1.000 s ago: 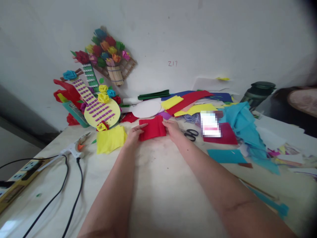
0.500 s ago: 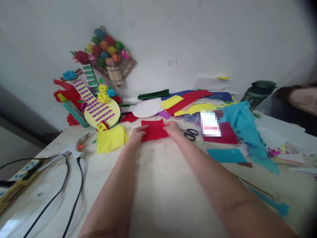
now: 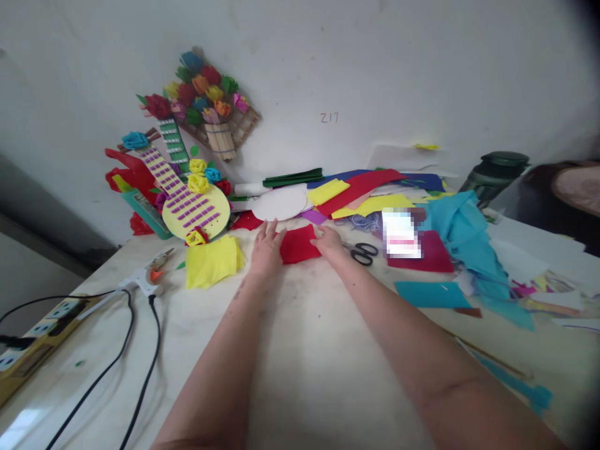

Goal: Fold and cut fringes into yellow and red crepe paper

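A small rectangle of red crepe paper (image 3: 300, 245) lies on the pale tabletop between my hands. My left hand (image 3: 267, 249) rests flat over its left edge, fingers stretched out and slightly apart. At the opposite edge, my right hand (image 3: 327, 241) pinches the paper's upper right corner between thumb and fingers. Black-handled scissors (image 3: 364, 254) lie just right of my right hand, their blades partly hidden behind it. To the left of my left hand is a stack of yellow crepe paper (image 3: 212, 262).
A glue gun (image 3: 145, 280) with black cords and a power strip (image 3: 42, 337) occupy the left side. Guitar-shaped crafts (image 3: 197, 212) lean at the back left. Coloured sheets (image 3: 365, 190) line the wall. Blue crepe paper (image 3: 462, 231) and a dark bottle (image 3: 497, 175) are at right.
My left hand has gone from gripping the red paper's left edge to lying flat over it with fingers extended. My right hand stays at the right edge.
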The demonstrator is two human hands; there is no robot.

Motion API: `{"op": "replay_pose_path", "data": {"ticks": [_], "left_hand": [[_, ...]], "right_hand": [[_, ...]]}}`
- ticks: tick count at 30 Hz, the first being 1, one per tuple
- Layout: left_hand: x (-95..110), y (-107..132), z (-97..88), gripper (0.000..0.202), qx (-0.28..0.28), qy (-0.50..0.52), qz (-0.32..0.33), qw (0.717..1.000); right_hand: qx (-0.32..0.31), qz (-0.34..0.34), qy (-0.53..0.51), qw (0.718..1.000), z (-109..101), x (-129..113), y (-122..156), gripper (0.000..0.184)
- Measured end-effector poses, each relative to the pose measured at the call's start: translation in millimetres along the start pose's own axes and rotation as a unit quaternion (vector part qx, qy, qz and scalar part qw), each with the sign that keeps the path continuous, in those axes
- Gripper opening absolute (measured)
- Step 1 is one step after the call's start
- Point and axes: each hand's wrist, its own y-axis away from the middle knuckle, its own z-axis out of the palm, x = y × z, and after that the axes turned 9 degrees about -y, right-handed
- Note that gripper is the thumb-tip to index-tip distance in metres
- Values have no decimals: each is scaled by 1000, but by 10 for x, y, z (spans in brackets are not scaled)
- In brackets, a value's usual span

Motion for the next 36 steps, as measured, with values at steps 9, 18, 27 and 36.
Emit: {"op": "replay_pose_path", "data": {"ticks": [9,18,27,36], "left_hand": [[128,72,168,53,-164,58,-15,985],[71,35,172,50,-185,151,-15,971],[127,29,98,32,-122,213,-126,961],[192,27,-40,33,-102,206,-186,955]], "right_hand": [[-18,-31,-17,999,-15,4,8,49],[-31,65,-178,981,22,80,-61,34],[-16,19,-92,995,-30,18,-4,33],[3,-100,145,984,-214,-136,75,25]]}}
